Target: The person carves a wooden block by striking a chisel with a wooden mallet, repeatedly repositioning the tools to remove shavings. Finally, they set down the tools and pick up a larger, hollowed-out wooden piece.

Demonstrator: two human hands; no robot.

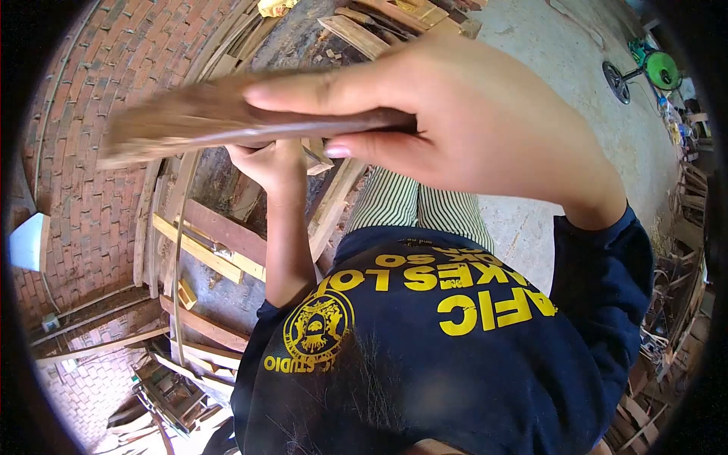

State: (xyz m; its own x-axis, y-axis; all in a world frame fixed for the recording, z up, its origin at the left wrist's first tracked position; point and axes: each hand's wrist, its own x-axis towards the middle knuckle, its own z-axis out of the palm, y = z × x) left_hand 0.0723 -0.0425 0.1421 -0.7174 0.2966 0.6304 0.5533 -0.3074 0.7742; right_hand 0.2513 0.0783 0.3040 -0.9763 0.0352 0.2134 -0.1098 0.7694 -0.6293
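Your right hand (470, 114) is bent round the near end of a brown board (182, 121), pinching it with the fingers along the upper face and the thumb below. Your left hand (277, 167) is under the board, just beyond your right thumb, and seems to touch its underside; the board hides most of those fingers, so you cannot tell how far they are curled. The board is raised in front of you, its far end pointing left and blurred, its thin edge turned towards you.

Below your hands are your striped trousers (383, 201) and dark shirt (425, 364). Left of your left forearm, a yellow plank (199, 249) lies on the ground beside a reddish plank (224, 227), with more strips of wood around them. The brick wall (98, 129) runs along the left side, well apart from the board's far end. Beyond your hands, loose wood pieces (355, 36) lie together. To your right, the grey floor (553, 68) gives open room, reaching to a green wheel (662, 70) near its far right corner and a wood pile (691, 193) along its right edge.
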